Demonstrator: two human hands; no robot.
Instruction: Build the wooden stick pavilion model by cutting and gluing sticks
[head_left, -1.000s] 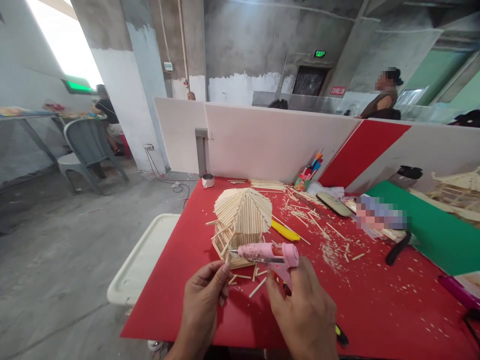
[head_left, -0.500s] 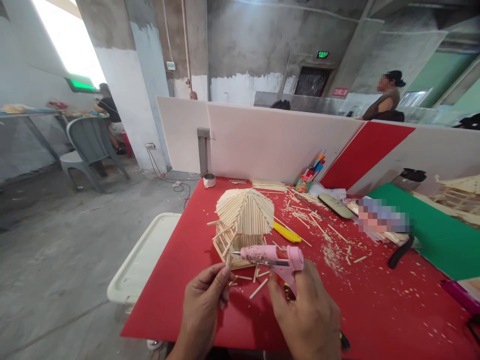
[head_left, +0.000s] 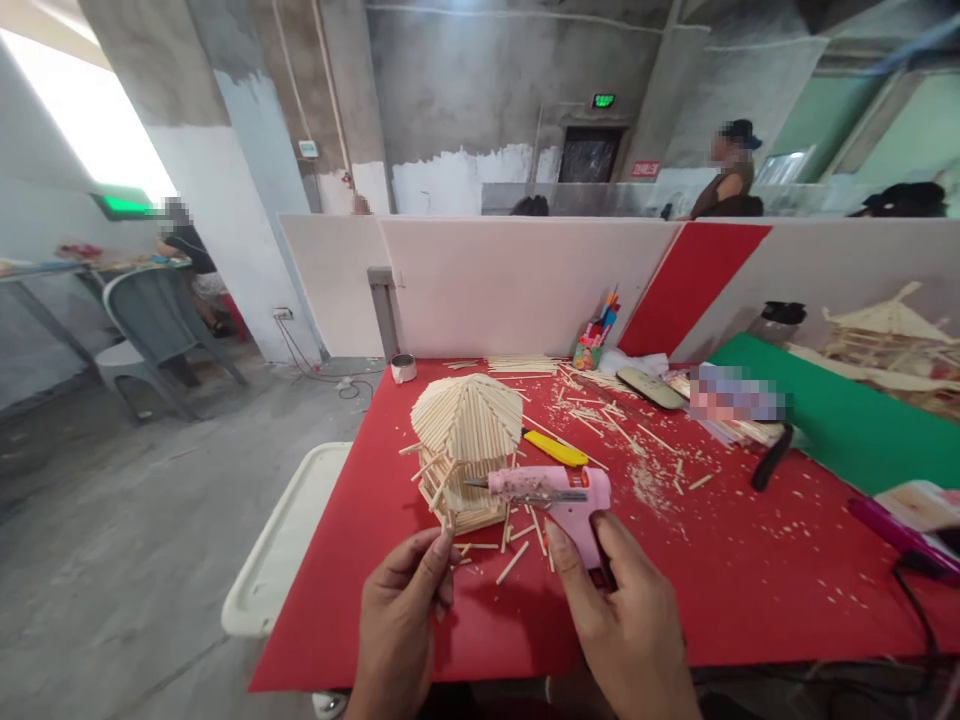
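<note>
A small pavilion of thin wooden sticks (head_left: 469,415) with a fan-like roof stands on the red tabletop (head_left: 337,600). In front of it, my left hand (head_left: 405,600) pinches a short wooden stick (head_left: 448,524) between thumb and fingers. My right hand (head_left: 626,610) is wrapped round the handle of a pink glue gun (head_left: 551,490). The gun's metal nozzle points left, in front of the pavilion and above the stick's upper end. Loose sticks (head_left: 512,563) lie between my hands and the pavilion.
A yellow cutter (head_left: 555,448) lies right of the pavilion, among stick scraps. Behind are a tape roll (head_left: 403,368), a pen cup (head_left: 588,352) and a glasses case (head_left: 650,388). A green board (head_left: 862,430) and a purple object (head_left: 904,535) are at right. People are in the background.
The view has shifted, moving the table items leftward. The glue gun's nozzle has moved up and away from the stick in my left hand. Both hands keep their hold.
</note>
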